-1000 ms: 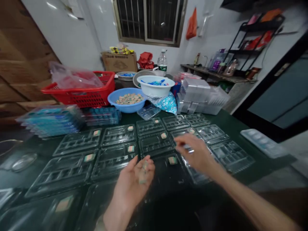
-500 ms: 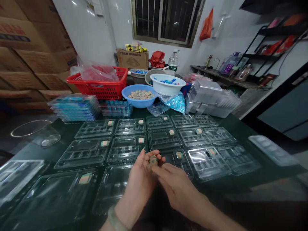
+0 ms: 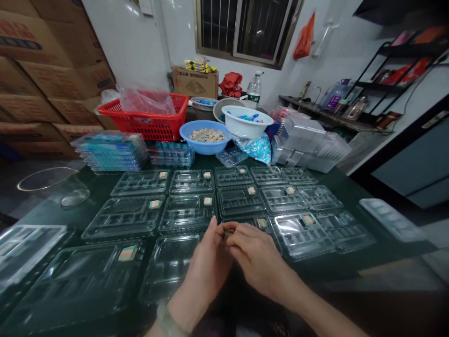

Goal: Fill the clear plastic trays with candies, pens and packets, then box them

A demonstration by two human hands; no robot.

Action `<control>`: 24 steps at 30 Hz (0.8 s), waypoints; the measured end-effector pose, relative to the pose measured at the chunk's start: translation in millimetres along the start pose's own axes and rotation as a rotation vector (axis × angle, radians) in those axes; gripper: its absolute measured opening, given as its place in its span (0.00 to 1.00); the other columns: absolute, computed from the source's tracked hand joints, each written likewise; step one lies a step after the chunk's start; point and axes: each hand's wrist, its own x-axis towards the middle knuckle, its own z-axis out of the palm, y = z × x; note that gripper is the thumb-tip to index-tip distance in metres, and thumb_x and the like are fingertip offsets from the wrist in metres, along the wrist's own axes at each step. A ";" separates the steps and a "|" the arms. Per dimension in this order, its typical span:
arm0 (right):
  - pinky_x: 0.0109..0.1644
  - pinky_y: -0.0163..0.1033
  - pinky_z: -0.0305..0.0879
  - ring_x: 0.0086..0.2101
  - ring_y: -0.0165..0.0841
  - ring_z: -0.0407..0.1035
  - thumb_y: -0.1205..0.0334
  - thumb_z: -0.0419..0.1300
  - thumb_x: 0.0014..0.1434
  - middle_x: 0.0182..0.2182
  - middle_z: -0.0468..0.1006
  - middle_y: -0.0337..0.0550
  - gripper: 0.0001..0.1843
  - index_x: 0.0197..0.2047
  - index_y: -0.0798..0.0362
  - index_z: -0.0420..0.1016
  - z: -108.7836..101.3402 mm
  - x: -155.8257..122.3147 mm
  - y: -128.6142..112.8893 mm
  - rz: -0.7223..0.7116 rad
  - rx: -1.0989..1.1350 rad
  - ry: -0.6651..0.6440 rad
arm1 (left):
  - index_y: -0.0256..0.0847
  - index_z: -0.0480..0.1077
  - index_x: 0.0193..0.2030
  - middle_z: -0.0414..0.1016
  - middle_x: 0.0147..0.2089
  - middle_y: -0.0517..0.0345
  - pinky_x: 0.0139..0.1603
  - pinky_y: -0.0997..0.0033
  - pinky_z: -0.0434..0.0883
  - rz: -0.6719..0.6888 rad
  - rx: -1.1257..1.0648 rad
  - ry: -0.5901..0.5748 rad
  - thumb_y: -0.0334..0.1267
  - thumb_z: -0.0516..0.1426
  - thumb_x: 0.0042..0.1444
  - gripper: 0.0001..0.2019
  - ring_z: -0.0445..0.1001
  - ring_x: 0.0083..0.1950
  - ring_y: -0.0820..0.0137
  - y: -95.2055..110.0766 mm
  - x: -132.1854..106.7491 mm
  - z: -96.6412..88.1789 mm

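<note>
Left hand (image 3: 206, 264), cupped closed around a few small blocks (image 3: 227, 233) to keep them gathered, meets the right hand (image 3: 257, 262), whose fingertips pinch the same blocks, just above clear trays (image 3: 122, 217) covering the counter (image 3: 351, 187).

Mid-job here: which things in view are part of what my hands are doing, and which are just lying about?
In use: small block pinched between left hand and right hand; clear plastic compartment trays; blue plastic bowl of blocks.
Lying about: red plastic basket; clear water bottle; brown cardboard box; orange plastic bag.
</note>
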 end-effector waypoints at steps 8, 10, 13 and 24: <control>0.43 0.37 0.56 0.40 0.30 0.63 0.74 0.51 0.57 0.34 0.71 0.37 0.08 0.32 0.53 0.67 8.0 -1.0 -0.3 -0.016 -0.034 0.017 | 0.32 0.70 0.34 0.73 0.32 0.47 0.45 0.65 0.64 -0.049 -0.028 -0.003 0.49 0.45 0.58 0.22 0.71 0.40 0.62 2.8 -4.1 0.5; 0.42 0.38 0.57 0.38 0.31 0.63 0.72 0.50 0.58 0.34 0.71 0.38 0.08 0.32 0.53 0.67 8.1 -2.1 -0.6 0.017 -0.063 0.020 | 0.31 0.70 0.35 0.74 0.32 0.47 0.45 0.64 0.64 -0.046 -0.027 -0.013 0.50 0.45 0.58 0.22 0.72 0.40 0.62 2.0 -4.4 -0.1; 0.42 0.40 0.57 0.37 0.33 0.63 0.72 0.50 0.58 0.34 0.71 0.40 0.08 0.31 0.53 0.67 9.2 -2.6 -2.5 0.050 -0.103 0.032 | 0.31 0.70 0.36 0.74 0.33 0.47 0.46 0.64 0.64 -0.050 -0.025 -0.018 0.50 0.45 0.58 0.22 0.71 0.40 0.62 0.1 -4.9 0.0; 0.41 0.45 0.53 0.36 0.36 0.56 0.71 0.51 0.56 0.33 0.67 0.43 0.07 0.33 0.52 0.68 1.2 -5.8 -4.2 -0.059 -0.257 -0.023 | 0.34 0.65 0.46 0.72 0.40 0.47 0.47 0.65 0.63 -0.029 -0.031 0.054 0.50 0.47 0.57 0.21 0.69 0.46 0.61 -5.0 -11.1 7.6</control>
